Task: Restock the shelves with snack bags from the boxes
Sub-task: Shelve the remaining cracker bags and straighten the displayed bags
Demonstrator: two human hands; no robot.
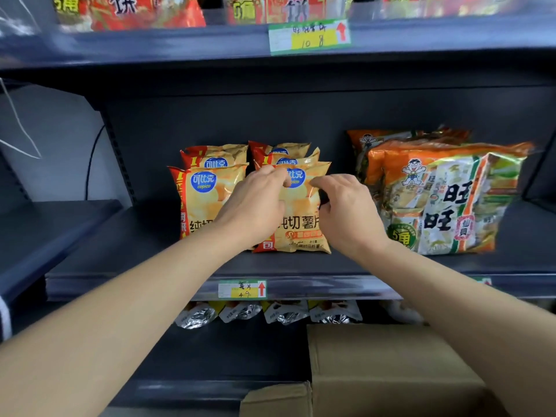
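Yellow-orange chip bags stand in two short rows on the dark middle shelf (135, 284). My left hand (255, 203) and my right hand (346, 212) both reach in and hold the front chip bag (298, 233) of the right row. The left hand's fingers press on its upper left, and the right hand's finger and thumb pinch its right edge. The bag stands upright on the shelf. Beside it, the left row of chip bags (204, 200) is touched by my left wrist. A cardboard box (391, 371) sits open below, its contents hidden.
Large orange and green rice-cracker bags (445, 200) fill the shelf to the right. A price tag (242, 288) hangs on the shelf lip. Silver pouches (270, 313) hang under it. Red bags (144, 10) line the top shelf. Another dark shelf (45, 236) juts out at left.
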